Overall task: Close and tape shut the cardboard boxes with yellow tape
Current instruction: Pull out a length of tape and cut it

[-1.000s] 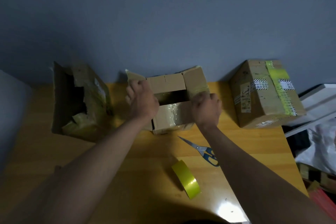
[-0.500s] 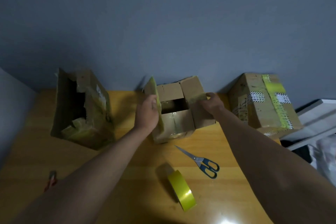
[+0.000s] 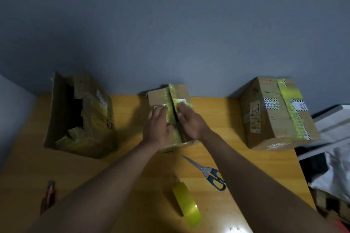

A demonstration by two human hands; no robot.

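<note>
A small cardboard box (image 3: 161,94) stands in the middle of the wooden table (image 3: 132,166), its two top flaps folded down and meeting along a centre seam with old yellow tape on them. My left hand (image 3: 157,126) presses flat on the left flap. My right hand (image 3: 189,121) presses flat on the right flap. A roll of yellow tape (image 3: 186,203) stands on edge near the table's front. At the left is a torn, open cardboard box (image 3: 91,119). A closed box sealed with yellow tape (image 3: 274,115) sits at the right.
Blue-handled scissors (image 3: 208,172) lie between the small box and the tape roll. A red-handled tool (image 3: 48,196) lies at the front left. Beyond the table's right edge are a white board (image 3: 329,119) and bagged clutter (image 3: 337,172). A grey wall stands behind.
The side flaps stood up half a second ago, held by both hands; they are now folded down over the opening and both hands lie flat on top.
</note>
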